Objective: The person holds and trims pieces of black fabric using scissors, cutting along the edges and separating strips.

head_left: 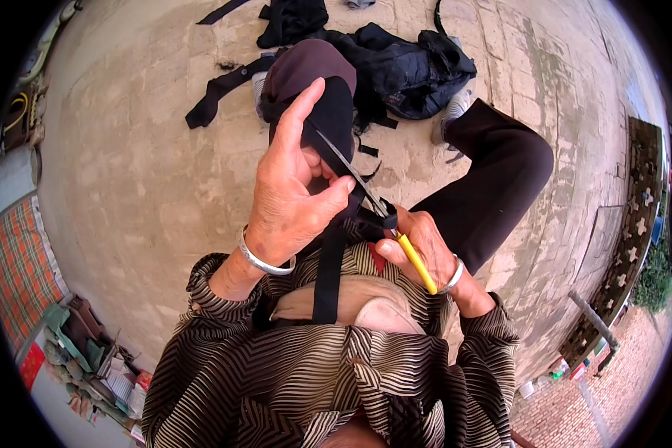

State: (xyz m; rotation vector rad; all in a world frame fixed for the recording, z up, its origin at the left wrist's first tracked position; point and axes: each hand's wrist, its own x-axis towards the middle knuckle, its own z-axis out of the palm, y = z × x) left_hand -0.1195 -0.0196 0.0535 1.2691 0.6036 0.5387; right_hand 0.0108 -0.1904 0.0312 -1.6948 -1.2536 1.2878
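My left hand (295, 187) is raised over my lap, its index finger stretched out and its other fingers curled in on a black cloth piece (332, 112). In my right hand (424, 243) is a pair of scissors (417, 263) with a yellow handle. Their narrow metal blades point up and left, lying across the black cloth close to my left thumb. A black strip (327, 280) hangs down from the hands onto my lap. Part of the cloth is hidden behind my left hand.
A heap of black fabric (407, 71) lies on the paved ground (149, 149) beyond my knees, with loose dark scraps (220, 93) around it. Piled goods (89, 358) stand at the left. A low patterned wall (627, 246) runs along the right.
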